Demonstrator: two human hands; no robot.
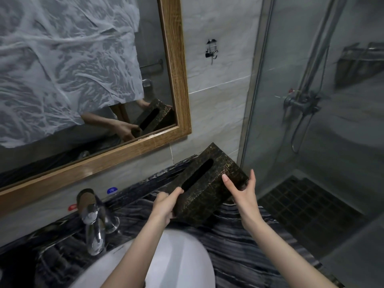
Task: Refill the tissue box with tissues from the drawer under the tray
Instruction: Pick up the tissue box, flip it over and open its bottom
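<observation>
One tissue box (209, 183), two hands, one faucet (93, 223), one basin (178, 256), one mirror (174, 80).

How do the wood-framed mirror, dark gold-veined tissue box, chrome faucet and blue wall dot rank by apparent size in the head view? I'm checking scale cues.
1. Wood-framed mirror, largest.
2. Dark gold-veined tissue box, held by left hand and right hand.
3. Chrome faucet; nearer the camera, so unsure against the box.
4. Blue wall dot, smallest.

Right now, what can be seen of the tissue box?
The tissue box is a dark rectangular cover with fine gold crackle lines and a long empty slot on top, no tissue showing. It is tilted over the striped dark countertop, held at its near end by the left hand and at its right side by the right hand.
</observation>
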